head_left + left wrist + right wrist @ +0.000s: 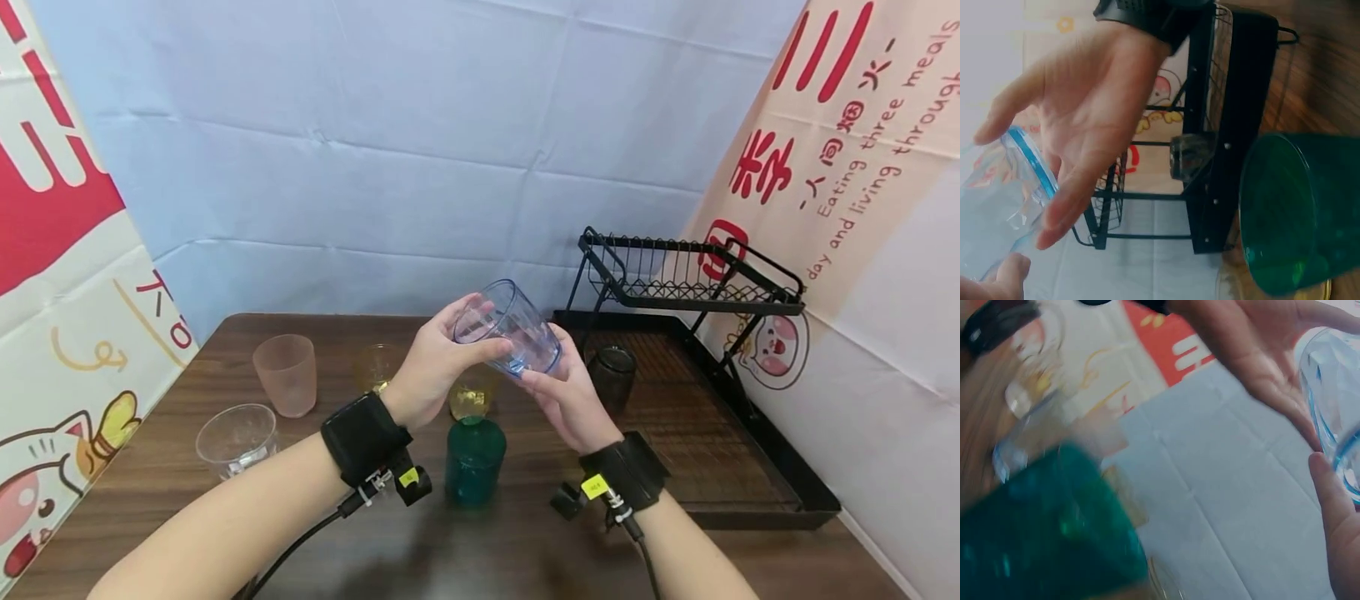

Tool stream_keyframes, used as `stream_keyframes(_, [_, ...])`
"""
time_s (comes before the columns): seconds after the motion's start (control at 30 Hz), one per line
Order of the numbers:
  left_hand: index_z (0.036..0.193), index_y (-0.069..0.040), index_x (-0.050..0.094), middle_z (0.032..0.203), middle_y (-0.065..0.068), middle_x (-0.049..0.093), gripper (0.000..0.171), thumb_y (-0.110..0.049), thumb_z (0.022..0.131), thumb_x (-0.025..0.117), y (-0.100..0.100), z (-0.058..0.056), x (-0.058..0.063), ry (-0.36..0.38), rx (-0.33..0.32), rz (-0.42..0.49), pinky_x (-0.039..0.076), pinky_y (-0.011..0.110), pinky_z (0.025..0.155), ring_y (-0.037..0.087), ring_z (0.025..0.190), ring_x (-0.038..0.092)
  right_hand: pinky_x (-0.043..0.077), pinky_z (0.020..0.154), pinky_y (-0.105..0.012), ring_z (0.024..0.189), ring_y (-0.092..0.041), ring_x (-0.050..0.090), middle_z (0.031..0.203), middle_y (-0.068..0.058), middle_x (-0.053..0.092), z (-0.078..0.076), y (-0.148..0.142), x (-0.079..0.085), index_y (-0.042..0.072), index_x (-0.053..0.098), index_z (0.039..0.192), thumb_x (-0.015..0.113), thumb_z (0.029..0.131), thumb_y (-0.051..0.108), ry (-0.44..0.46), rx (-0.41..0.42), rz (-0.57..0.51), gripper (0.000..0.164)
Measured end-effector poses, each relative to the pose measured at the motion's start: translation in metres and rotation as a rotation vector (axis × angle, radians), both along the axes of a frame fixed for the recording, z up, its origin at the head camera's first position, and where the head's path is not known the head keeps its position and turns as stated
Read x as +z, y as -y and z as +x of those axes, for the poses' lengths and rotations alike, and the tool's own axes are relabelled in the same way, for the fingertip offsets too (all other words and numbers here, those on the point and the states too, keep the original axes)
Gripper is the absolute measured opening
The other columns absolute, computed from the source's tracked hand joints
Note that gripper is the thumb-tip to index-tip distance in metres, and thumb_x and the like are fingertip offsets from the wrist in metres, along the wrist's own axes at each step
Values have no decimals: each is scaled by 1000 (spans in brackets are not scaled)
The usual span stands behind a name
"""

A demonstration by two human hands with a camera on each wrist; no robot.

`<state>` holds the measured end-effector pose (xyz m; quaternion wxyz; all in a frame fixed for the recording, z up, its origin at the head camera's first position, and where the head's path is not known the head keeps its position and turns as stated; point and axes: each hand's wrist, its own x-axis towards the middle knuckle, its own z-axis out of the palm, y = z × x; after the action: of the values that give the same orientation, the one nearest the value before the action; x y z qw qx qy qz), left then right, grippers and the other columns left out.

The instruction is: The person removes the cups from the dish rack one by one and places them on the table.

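Note:
Above the table both hands hold a clear blue tumbler (517,329), tilted with its mouth toward the upper left. My left hand (442,358) grips it near the rim, thumb across the front. My right hand (566,392) holds the base end, with its thumb at the lower edge. In the left wrist view the tumbler (997,212) sits between the left fingertips and the right hand (1088,119). The right wrist view shows the tumbler (1335,394) at its right edge. Below the hands stands a green cup (476,467) on the table.
Two yellow cups, one at the back (375,362) and one behind the green cup (471,400), stand near a pink cup (287,379) and a clear glass (236,437) at left. A black two-tier rack (750,492) at right holds a dark cup (611,375).

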<state>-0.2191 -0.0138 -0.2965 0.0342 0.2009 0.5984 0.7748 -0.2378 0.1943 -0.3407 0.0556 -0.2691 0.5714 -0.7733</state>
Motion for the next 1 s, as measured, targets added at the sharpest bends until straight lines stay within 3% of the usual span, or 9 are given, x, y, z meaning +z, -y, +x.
stream_keyframes(0.17, [161, -8, 29, 156, 7, 45, 83, -3, 92, 75, 17, 3, 7, -14, -2, -111, 46, 38, 110, 23, 139, 49, 52, 101, -29, 126, -17, 55, 143, -9, 43, -10, -27, 8, 7, 33, 143, 64, 88, -10, -85, 29, 201, 66])
stream_keyframes(0.27, [160, -8, 32, 157, 7, 45, 89, -4, 87, 82, 41, 10, 11, -35, -20, -227, 49, 36, 106, 22, 138, 51, 52, 102, -31, 127, -21, 55, 139, -12, 50, -22, -61, 14, 0, 41, 139, 70, 88, -10, -189, -19, 402, 60])
stream_keyframes(0.43, [154, -7, 43, 147, 12, 55, 95, -18, 75, 94, 94, 33, 8, -150, -30, -550, 54, 36, 98, 26, 126, 60, 53, 100, -32, 124, -31, 56, 137, -21, 54, -42, -133, 24, -4, 48, 138, 78, 92, 7, -293, -196, 897, 56])
stream_keyframes(0.57, [146, -10, 53, 128, 7, 67, 99, -34, 62, 100, 125, 59, -2, -257, 18, -792, 56, 40, 91, 23, 111, 65, 50, 102, -50, 124, -42, 53, 137, -27, 53, -58, -171, 24, -5, 49, 141, 78, 93, 17, -277, -266, 1142, 60])
stream_keyframes(0.67, [142, -10, 58, 124, 5, 67, 102, -42, 54, 101, 137, 72, -17, -313, 26, -902, 55, 39, 88, 23, 109, 64, 44, 102, -61, 126, -48, 50, 137, -31, 52, -69, -186, 19, -8, 49, 140, 79, 92, 19, -278, -308, 1260, 63])
stream_keyframes(0.8, [142, -10, 58, 128, 6, 64, 104, -39, 51, 102, 141, 79, -42, -310, -42, -1025, 56, 37, 87, 25, 111, 62, 40, 102, -68, 127, -55, 46, 137, -37, 50, -80, -195, 12, -13, 50, 138, 81, 88, 16, -281, -336, 1360, 66])
stream_keyframes(1.0, [145, -6, 47, 140, 11, 54, 106, -10, 54, 101, 139, 78, -66, -143, -182, -1091, 51, 55, 98, 37, 127, 54, 41, 100, -69, 126, -56, 45, 139, -40, 46, -91, -188, 3, -15, 47, 141, 84, 84, 17, -284, -320, 1406, 75])
